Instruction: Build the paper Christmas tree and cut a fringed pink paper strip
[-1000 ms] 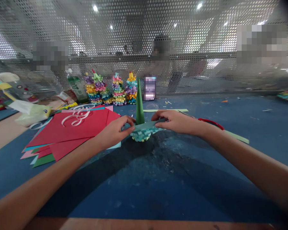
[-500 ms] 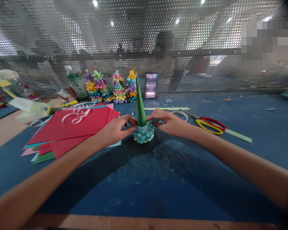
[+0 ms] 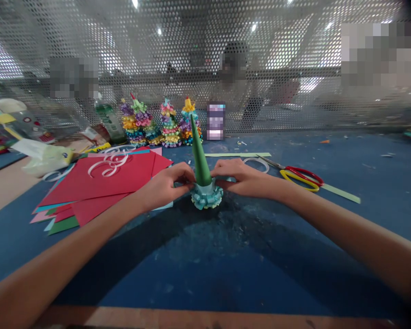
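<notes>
A tall green paper cone (image 3: 200,160) stands in the middle of the blue table, its tip leaning slightly left. Around its base runs a light blue looped paper strip (image 3: 207,199), with a pale yellow-green edge below it. My left hand (image 3: 167,183) pinches the blue strip at the cone's left side. From the right, my right hand (image 3: 238,177) has its fingers closed on the same strip, close against the cone. The fingertips of both hands are partly hidden by the strip and the cone.
Red and coloured paper sheets (image 3: 106,178) with white curled strips lie at left. Scissors (image 3: 299,177), a white ring (image 3: 256,165) and pale green strips (image 3: 342,193) are at right. Finished looped-paper cones (image 3: 169,125), a bottle (image 3: 109,121) and a phone (image 3: 215,121) stand along the mesh screen.
The cone has tilted further left and its base has shifted slightly nearer and to the right. My right hand has dropped a little; both hands stay at the strip.
</notes>
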A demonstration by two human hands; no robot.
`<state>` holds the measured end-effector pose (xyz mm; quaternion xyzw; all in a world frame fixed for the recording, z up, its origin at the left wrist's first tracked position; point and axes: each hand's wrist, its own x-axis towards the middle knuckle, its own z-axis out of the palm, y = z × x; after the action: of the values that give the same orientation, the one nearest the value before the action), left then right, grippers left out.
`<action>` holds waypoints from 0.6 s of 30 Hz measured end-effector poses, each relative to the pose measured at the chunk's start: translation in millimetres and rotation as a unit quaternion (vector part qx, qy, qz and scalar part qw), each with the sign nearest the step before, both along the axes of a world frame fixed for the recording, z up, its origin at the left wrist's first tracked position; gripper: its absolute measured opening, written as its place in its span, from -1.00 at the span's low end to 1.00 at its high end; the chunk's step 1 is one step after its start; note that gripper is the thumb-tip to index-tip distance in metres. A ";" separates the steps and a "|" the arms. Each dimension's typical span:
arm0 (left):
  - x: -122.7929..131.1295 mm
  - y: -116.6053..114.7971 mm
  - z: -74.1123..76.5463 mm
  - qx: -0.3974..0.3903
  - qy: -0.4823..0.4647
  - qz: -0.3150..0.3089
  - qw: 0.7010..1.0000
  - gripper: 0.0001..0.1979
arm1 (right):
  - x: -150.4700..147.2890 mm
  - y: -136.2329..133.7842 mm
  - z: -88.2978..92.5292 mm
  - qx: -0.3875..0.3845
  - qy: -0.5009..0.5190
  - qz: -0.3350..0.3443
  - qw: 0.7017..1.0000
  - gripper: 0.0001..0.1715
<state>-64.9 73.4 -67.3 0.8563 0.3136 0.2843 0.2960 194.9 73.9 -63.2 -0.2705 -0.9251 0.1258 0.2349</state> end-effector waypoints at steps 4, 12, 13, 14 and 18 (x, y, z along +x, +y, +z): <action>-1.2 -0.1 1.0 -0.022 -0.002 -0.015 1.000 -0.91 | 1.2 -1.5 5.5 0.092 -0.059 -0.015 0.994 -0.66; -2.2 -0.6 0.2 -0.017 0.004 -0.007 1.000 -0.92 | -1.6 -7.2 4.3 0.100 -0.044 -0.002 0.994 -0.70; -2.2 -0.7 0.3 -0.018 0.003 -0.004 1.000 -0.91 | -2.5 -8.3 4.7 0.091 -0.040 -0.003 0.995 -0.71; -2.2 -0.8 0.6 -0.018 0.003 0.000 1.000 -0.91 | -3.6 -9.7 5.5 0.082 -0.042 -0.006 0.996 -0.72; -2.4 -2.3 3.7 -0.009 0.019 -0.012 1.000 -0.89 | -10.0 -18.1 10.9 0.053 -0.066 -0.006 0.996 -0.77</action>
<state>-67.3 71.1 -63.5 0.8626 0.3114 0.2616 0.3008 184.9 55.8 -52.3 -0.2705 -0.9424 0.0569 0.1881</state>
